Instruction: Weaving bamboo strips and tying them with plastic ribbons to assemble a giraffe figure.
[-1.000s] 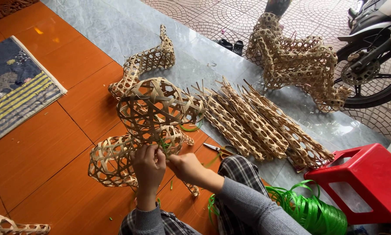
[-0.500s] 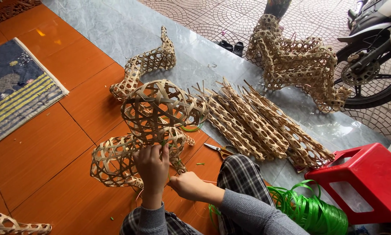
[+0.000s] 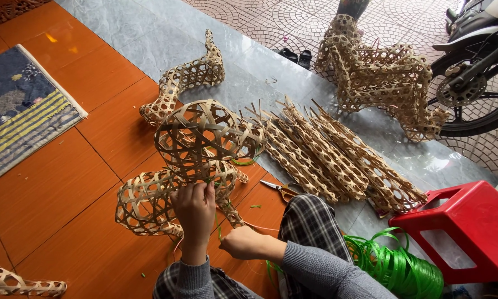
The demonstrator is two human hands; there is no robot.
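Note:
A woven bamboo figure (image 3: pixel 202 141), open-lattice with a round ball-like part on top of a lower basket-like part (image 3: pixel 144 202), stands on the orange tile floor in front of me. My left hand (image 3: pixel 196 207) pinches the lattice where the two parts meet. My right hand (image 3: pixel 242 242) is a closed fist low and to the right, apart from the figure. A thin green strip (image 3: pixel 219 231) runs from this fist up toward the weave. A small pair of scissors (image 3: pixel 279 189) lies on the floor by my checked trouser knee (image 3: pixel 310 221).
Several long woven bamboo pieces (image 3: pixel 326 155) lie on the grey stone strip. Behind are another curved woven piece (image 3: pixel 185 83) and a bigger woven frame (image 3: pixel 379 75). A coil of green plastic strip (image 3: pixel 396 266) and a red stool (image 3: pixel 462 232) sit right. A mat (image 3: pixel 22 111) lies left, a motorbike wheel (image 3: pixel 476 94) far right.
My right hand has drawn back from the weave, down and right toward my body. My left hand stays on the figure, which has shifted little.

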